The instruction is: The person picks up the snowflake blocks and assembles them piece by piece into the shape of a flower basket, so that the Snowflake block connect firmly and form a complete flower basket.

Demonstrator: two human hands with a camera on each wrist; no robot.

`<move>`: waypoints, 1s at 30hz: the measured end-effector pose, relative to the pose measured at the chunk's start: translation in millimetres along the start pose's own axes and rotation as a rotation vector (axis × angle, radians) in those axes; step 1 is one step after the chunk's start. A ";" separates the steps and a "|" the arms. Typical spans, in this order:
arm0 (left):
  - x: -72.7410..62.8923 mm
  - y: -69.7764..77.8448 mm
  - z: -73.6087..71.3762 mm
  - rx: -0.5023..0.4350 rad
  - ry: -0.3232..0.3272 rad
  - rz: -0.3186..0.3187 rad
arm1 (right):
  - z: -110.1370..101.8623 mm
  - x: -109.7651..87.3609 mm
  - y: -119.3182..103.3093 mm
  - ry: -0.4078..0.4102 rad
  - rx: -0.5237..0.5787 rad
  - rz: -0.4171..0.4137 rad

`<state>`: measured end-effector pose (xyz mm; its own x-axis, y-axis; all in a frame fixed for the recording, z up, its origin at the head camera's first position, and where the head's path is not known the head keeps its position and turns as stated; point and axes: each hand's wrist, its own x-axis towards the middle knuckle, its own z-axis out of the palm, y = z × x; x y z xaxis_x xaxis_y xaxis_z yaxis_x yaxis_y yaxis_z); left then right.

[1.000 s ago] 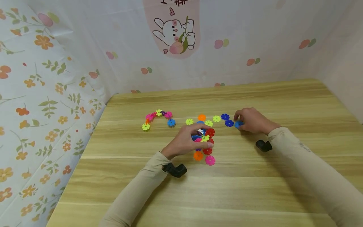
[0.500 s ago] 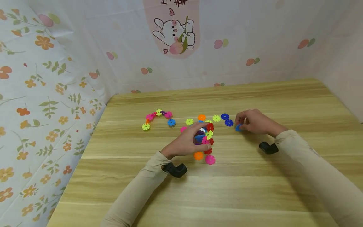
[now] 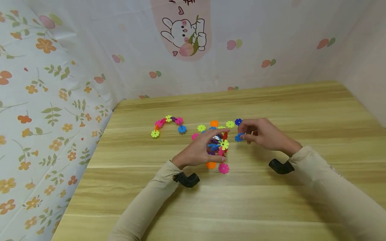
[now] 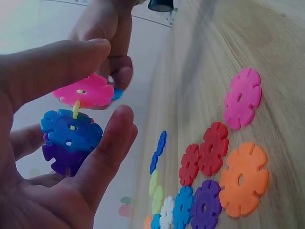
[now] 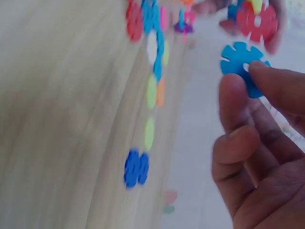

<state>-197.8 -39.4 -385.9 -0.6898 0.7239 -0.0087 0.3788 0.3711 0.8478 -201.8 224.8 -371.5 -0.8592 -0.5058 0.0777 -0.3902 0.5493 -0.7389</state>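
My left hand (image 3: 194,149) curls round a cluster of joined plastic snowflake discs (image 4: 71,131) above the table. Blue, purple, pink, red and yellow pieces show in it, partly hidden by the fingers. Between thumb and fingertip, my right hand (image 3: 265,135) pinches a single light blue snowflake disc (image 5: 238,59), raised just to the right of the cluster. In the right wrist view a red disc (image 5: 259,21) of the cluster faces that blue one closely.
Loose discs lie under and around the left hand, among them a pink disc (image 3: 223,168), an orange disc (image 4: 243,179) and dark blue discs (image 5: 136,168). A joined, arched chain (image 3: 169,118) rests farther left on the wooden table (image 3: 241,207). Patterned cloth (image 3: 250,26) hangs behind.
My right hand has lifted the light blue disc off the table and carried it left toward the cluster. The left hand has stayed in place while the cluster in it has turned.
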 end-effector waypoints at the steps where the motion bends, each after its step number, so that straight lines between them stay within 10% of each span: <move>1: 0.1 0.0 -0.2 0.009 0.004 0.009 | 2.0 -0.2 -3.0 0.011 0.008 -0.011; 30: -2.6 -2.1 -4.6 -0.188 -0.030 0.008 | 16.9 -0.8 -18.2 0.168 -0.077 -0.295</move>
<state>-199.6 -44.7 -385.3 -0.6677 0.7443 -0.0146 0.2608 0.2522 0.9319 -188.4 204.0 -369.4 -0.7459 -0.5369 0.3942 -0.6479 0.4478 -0.6162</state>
